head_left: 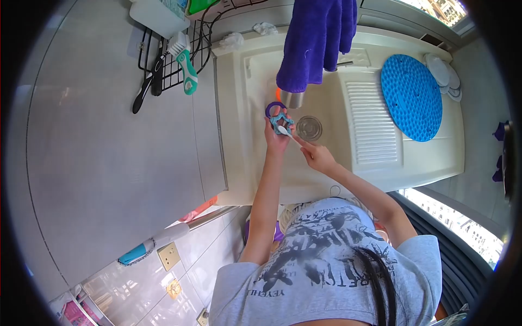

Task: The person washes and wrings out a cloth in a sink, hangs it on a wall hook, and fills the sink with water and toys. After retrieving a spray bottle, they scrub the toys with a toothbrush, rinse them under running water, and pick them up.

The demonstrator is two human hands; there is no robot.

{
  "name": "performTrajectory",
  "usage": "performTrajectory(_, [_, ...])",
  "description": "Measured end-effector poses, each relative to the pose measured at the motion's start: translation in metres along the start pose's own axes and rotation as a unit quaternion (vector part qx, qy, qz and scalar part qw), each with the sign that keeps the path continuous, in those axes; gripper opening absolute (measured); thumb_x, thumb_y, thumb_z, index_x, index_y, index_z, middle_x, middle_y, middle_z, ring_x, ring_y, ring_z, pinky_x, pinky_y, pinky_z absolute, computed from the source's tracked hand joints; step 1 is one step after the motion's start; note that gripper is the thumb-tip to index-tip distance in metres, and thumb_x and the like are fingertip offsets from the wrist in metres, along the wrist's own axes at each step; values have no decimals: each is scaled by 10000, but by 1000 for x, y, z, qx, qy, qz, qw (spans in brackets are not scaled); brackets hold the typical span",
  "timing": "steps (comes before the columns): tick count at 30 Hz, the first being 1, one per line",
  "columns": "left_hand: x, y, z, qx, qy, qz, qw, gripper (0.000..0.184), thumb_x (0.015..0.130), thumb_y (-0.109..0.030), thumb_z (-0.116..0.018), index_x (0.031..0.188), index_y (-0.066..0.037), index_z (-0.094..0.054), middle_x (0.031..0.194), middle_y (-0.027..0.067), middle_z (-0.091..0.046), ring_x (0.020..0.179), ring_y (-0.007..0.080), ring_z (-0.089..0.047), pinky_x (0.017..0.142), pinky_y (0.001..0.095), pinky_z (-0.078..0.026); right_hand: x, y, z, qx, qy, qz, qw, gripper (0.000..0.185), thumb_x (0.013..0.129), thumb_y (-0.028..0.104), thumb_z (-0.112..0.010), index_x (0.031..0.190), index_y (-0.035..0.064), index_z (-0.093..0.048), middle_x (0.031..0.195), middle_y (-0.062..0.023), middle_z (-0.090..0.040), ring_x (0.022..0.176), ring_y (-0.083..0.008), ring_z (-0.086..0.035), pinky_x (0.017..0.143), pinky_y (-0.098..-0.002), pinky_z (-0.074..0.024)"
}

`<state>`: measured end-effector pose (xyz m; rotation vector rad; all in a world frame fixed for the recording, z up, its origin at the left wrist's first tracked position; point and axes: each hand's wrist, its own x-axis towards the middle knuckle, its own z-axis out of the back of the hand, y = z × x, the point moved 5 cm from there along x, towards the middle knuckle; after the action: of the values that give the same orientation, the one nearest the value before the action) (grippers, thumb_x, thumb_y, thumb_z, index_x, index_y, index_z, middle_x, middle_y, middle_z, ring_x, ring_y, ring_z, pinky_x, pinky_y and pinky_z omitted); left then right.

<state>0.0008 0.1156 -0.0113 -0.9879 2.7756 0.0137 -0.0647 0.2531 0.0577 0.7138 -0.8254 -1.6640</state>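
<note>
My left hand (276, 139) is over the sink basin, its fingers closed around a teal, ruffled, ring-like thing (281, 120) with an uneven edge. Beyond the fingertips a purple ring (268, 110) shows; whether it is held or hangs there I cannot tell. From the right, my right hand (319, 158) grips a slim white toothbrush (293, 140) with the index finger stretched along its handle. The brush head touches the teal thing or lies just over it. Above both hands is the metal tap end (293, 100), partly covered by a purple cloth (308, 49).
The cream sink (239, 163) has a metal drain (309, 128) beside my hands and a ribbed washboard (372, 122) on the right. A blue textured round mat (411, 98) leans at the right. At upper left, a green-handled brush (187, 73) hangs by a black wire rack (173, 81).
</note>
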Motion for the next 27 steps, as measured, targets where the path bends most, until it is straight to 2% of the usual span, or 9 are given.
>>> performTrajectory(4, [-2, 18, -3, 102, -68, -27, 992, 442, 905, -468, -404, 1229, -179, -487, 1129, 64, -529, 921, 210, -506, 678, 363, -410, 15, 5, 15, -47, -55, 3, 997, 471, 823, 99, -522, 1271, 236, -474, 733, -147, -560, 641, -339, -571, 577, -436, -462])
performTrajectory(8, [-12, 7, -14, 15, -22, -8, 1000, 472, 926, -483, -322, 1295, -208, -424, 1113, 53, -531, 898, 210, -514, 680, 378, -421, 4, 15, 17, -29, -15, 18, 999, 484, 806, 82, -522, 1266, 229, -482, 716, -147, -557, 644, -339, -572, 577, -435, -459])
performTrajectory(12, [-11, 30, -14, 82, -77, 25, 993, 495, 932, -504, -260, 1276, -203, -449, 1081, 57, -539, 869, 212, -510, 648, 356, -412, 16, 13, 27, -24, -76, 14, 997, 467, 797, 87, -522, 1247, 212, -502, 705, -142, -555, 648, -339, -571, 582, -441, -459])
performTrajectory(16, [-19, 11, -40, -16, 14, 24, 999, 544, 895, -565, -302, 1248, -194, -485, 1061, 72, -538, 851, 223, -492, 683, 359, -426, 5, 25, 25, -3, -8, 25, 1000, 452, 796, 91, -524, 1233, 205, -517, 705, -138, -552, 656, -322, -573, 582, -430, -457])
performTrajectory(17, [-19, 14, -29, 49, -45, 11, 998, 627, 845, -624, -370, 1288, -186, -445, 1086, 44, -526, 859, 214, -499, 671, 359, -436, 12, 22, 32, -13, -17, 10, 1000, 449, 798, 93, -524, 1232, 207, -519, 701, -135, -549, 659, -317, -573, 581, -428, -456])
performTrajectory(20, [-14, 14, -20, 43, -59, 24, 997, 647, 832, -648, -363, 1268, -180, -468, 1086, 49, -527, 842, 213, -493, 666, 364, -433, 4, 18, 20, -23, -17, 30, 999, 451, 801, 98, -521, 1235, 221, -515, 699, -131, -543, 651, -313, -569, 569, -426, -449])
performTrajectory(21, [-14, 10, -28, 17, -5, 22, 1000, 657, 826, -660, -363, 1248, -171, -487, 1074, 51, -527, 841, 220, -495, 662, 351, -434, 3, 20, 17, -24, -14, 50, 998, 453, 802, 100, -520, 1237, 227, -513, 700, -129, -542, 646, -314, -567, 564, -426, -446])
performTrajectory(25, [-14, 16, -26, 114, -61, 37, 991, 710, 796, -715, -332, 1211, -165, -507, 1017, 73, -512, 836, 226, -492, 626, 349, -425, 15, 21, 29, -58, -39, 54, 996, 510, 793, 95, -529, 1277, 247, -470, 698, -114, -537, 587, -316, -551, 536, -423, -443])
performTrajectory(27, [-14, 11, -29, 88, -61, 46, 993, 735, 781, -736, -324, 1182, -152, -520, 990, 74, -506, 834, 220, -489, 622, 340, -423, 11, 21, 28, -43, -24, 65, 997, 523, 794, 90, -532, 1286, 253, -459, 694, -106, -535, 586, -310, -550, 531, -418, -443])
